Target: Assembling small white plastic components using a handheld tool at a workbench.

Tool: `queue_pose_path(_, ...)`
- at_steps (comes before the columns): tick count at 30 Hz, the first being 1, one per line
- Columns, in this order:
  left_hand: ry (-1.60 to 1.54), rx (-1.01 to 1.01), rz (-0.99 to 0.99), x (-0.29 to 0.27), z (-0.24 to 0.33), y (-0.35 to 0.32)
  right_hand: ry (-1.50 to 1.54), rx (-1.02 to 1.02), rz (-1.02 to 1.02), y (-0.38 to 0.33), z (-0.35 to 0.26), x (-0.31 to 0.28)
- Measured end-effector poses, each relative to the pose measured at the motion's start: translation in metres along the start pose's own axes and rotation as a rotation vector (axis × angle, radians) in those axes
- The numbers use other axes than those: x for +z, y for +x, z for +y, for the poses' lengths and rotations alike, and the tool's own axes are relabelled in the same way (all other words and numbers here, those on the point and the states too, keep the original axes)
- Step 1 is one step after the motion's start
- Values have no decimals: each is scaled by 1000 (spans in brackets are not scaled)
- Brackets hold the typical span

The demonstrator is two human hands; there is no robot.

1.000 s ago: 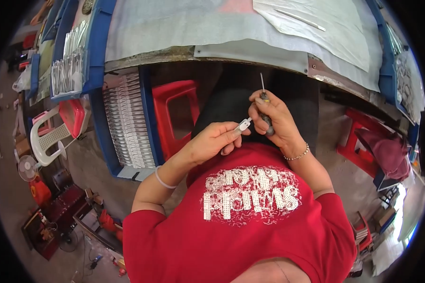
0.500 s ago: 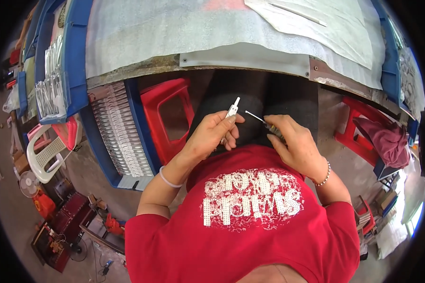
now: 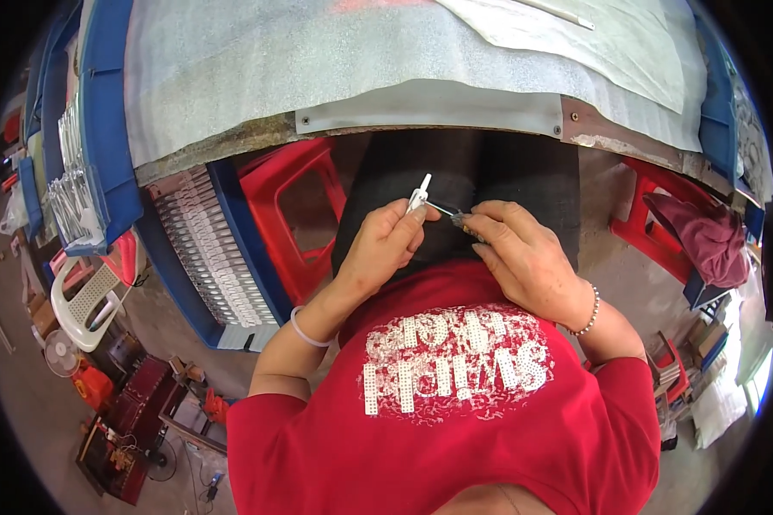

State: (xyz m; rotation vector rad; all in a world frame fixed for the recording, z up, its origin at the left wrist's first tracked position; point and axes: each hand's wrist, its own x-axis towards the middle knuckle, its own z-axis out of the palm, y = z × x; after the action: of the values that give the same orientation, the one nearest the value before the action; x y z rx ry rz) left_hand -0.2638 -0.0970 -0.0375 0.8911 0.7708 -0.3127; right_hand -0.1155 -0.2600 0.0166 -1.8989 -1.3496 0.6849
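Between the thumb and fingers of my left hand (image 3: 386, 245) is a small white piece with a narrow stem, like the head of a drawing compass (image 3: 419, 196), stem pointing up and away from me. My right hand (image 3: 526, 256) is closed around a slim screwdriver (image 3: 441, 209), its handle mostly hidden by the fingers. The thin shaft points left, and its tip meets the side of the white piece near my left fingertips. Both hands are over my lap, just in front of the table edge.
Ahead is a table covered with white foam sheet (image 3: 318, 60). A blue bin (image 3: 223, 206) with rows of metal pieces stands at left beside a red stool (image 3: 262, 176). Another blue tray (image 3: 112, 129) sits above it. At right, a maroon cloth (image 3: 704, 240) lies on a red stool (image 3: 640, 206).
My right hand has moved slightly left, bringing the screwdriver tip from a gap away up to the white piece. The left hand keeps its hold, its lower fingers now curled closer.
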Motion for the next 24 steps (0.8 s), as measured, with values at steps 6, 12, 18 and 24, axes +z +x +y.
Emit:
queue_pose_path(6, 246, 109, 100, 5, -10, 2, 261, 199, 56, -3, 2, 3)
queue_pose_path(12, 367, 190, 134, 8, -14, 2, 541, 624, -38, 5, -4, -9)
queue_pose_path(18, 663, 395, 192, 7, -23, 8, -22, 121, 71, -5, 3, 12)
queue_pose_path(24, 574, 285, 172, 8, -16, 7, 215, 279, -44, 8, 7, 0)
